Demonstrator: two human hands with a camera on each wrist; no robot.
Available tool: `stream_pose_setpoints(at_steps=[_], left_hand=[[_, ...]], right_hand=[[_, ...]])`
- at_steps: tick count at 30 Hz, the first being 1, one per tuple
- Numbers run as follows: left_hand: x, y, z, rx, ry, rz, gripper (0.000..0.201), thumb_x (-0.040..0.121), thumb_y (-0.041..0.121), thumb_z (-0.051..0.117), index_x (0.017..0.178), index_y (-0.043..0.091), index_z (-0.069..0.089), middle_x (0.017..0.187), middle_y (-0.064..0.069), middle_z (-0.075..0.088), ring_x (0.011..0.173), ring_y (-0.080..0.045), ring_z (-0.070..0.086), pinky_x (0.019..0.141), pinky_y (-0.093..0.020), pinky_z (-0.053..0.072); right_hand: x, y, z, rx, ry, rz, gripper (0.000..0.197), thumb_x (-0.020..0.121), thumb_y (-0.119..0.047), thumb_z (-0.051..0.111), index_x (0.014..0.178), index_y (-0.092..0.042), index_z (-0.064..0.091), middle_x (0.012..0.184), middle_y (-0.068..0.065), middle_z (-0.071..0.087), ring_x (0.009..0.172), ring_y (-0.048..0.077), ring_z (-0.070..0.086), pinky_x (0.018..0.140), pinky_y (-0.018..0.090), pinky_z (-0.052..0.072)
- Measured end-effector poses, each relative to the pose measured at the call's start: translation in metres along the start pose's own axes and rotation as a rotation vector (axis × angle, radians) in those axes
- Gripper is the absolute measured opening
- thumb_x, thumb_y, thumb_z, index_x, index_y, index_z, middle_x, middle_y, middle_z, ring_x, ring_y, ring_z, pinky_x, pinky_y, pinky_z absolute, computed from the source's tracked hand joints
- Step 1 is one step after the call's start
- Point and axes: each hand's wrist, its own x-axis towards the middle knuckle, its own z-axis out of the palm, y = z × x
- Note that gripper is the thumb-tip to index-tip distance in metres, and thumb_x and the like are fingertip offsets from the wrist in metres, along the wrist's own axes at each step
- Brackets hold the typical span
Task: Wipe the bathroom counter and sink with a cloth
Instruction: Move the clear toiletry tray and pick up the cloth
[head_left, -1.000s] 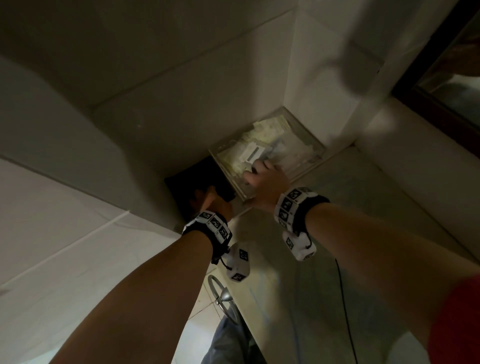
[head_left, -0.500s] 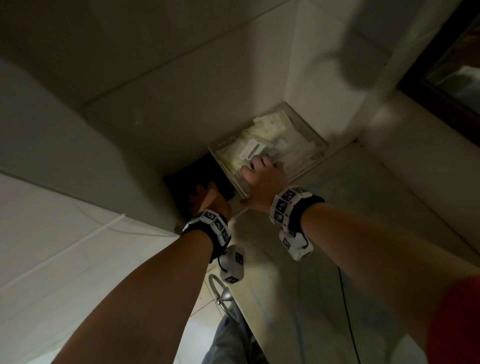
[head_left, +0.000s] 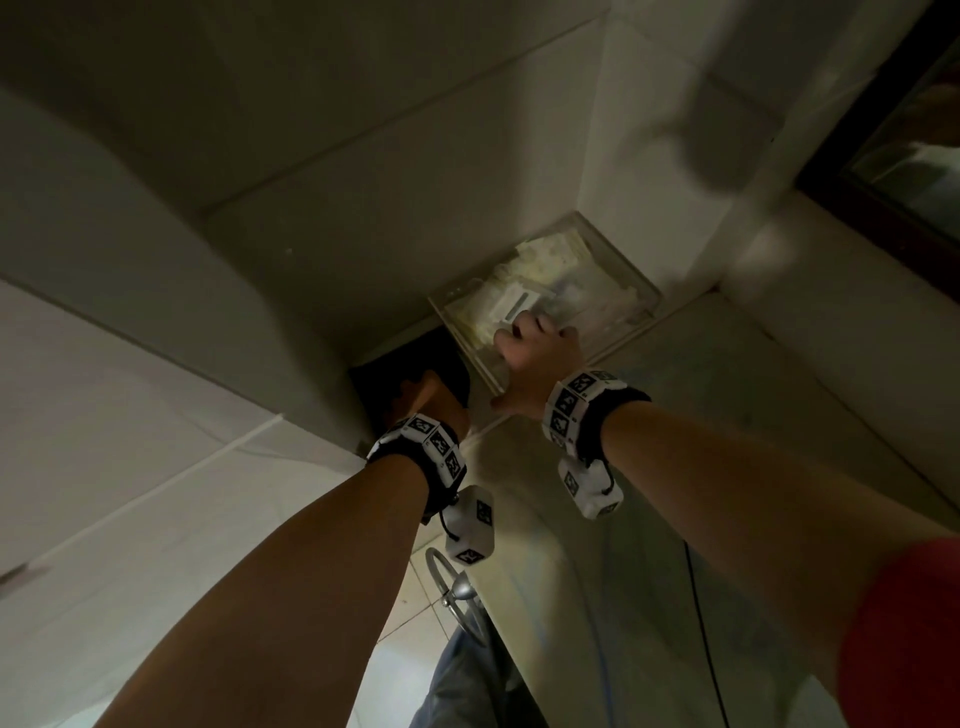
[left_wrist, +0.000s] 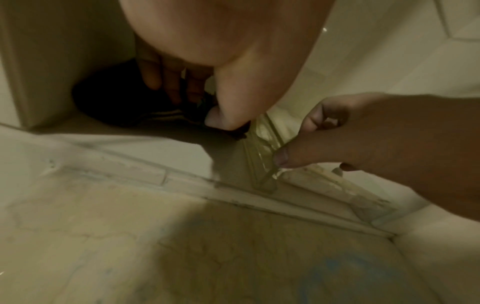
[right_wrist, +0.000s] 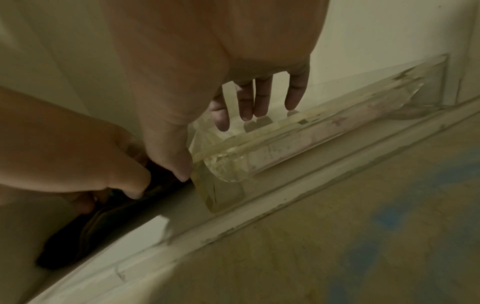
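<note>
My left hand is at the back-left corner of the worktop, fingers curled round a dark cloth, thumb pinching it from the near side. Cloth is bunched vs. the back wall, partly in shadow; can't tell how much of it lies flat. My right hand is just beside, on a clear plastic box that sits along the worktop's back edge by the wall. Right fingers are straight, laid over the box top w/ tips pointing down into it; thumb presses the box's near-left corner. Box holds pale packets, contents unclear. Worktop is mottled stone w/ blue smears. Both hands nearly touch at the box corner.
</note>
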Motion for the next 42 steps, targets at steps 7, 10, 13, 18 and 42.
stream_pose_setpoints(at_steps=[7,10,13,18,42], left_hand=[[-0.019,-0.002,-0.013,-0.216,0.012,0.025,0.042,0.087,0.025,0.056,0.125,0.006,0.052,0.122,-0.018,0.059,0.111,-0.037,0.057,0.095,-0.042,0.048],[-0.031,-0.003,-0.022,-0.286,-0.028,0.067,0.039,0.093,0.032,0.054,0.124,0.009,0.058,0.120,-0.016,0.063,0.104,-0.034,0.061,0.088,-0.037,0.051],[-0.045,-0.002,-0.032,-0.287,-0.100,0.066,0.044,0.099,0.042,0.041,0.124,0.010,0.059,0.120,-0.014,0.063,0.098,-0.031,0.062,0.078,-0.032,0.048],[-0.084,0.005,-0.045,-0.323,-0.102,0.135,0.057,0.096,0.052,0.044,0.135,0.011,0.052,0.135,-0.015,0.055,0.116,-0.034,0.057,0.094,-0.036,0.048],[-0.358,-0.048,-0.058,-0.498,-0.610,0.831,0.020,0.086,0.002,0.048,0.089,0.015,0.062,0.071,-0.007,0.054,0.061,-0.019,0.051,0.056,-0.025,0.037]], right_hand=[[-0.010,-0.003,-0.007,0.064,-0.076,0.007,0.076,0.067,-0.062,0.069,0.129,-0.025,0.043,0.131,0.003,0.039,0.125,0.027,0.035,0.099,0.049,0.036],[-0.026,0.000,-0.013,0.096,-0.092,0.023,0.067,0.080,-0.050,0.065,0.137,-0.023,0.042,0.139,0.003,0.038,0.129,0.028,0.036,0.104,0.045,0.036],[-0.047,0.004,-0.020,0.202,-0.125,0.044,0.060,0.085,-0.047,0.061,0.137,-0.021,0.044,0.137,0.005,0.045,0.123,0.031,0.044,0.100,0.045,0.042],[-0.088,0.003,-0.036,0.381,-0.095,0.098,0.060,0.087,-0.027,0.066,0.142,-0.019,0.041,0.135,0.014,0.052,0.112,0.034,0.058,0.090,0.044,0.053],[-0.422,-0.057,-0.091,0.439,0.166,0.479,0.028,0.092,-0.024,0.064,0.110,-0.003,0.064,0.107,0.012,0.064,0.101,0.027,0.059,0.082,0.033,0.042]])
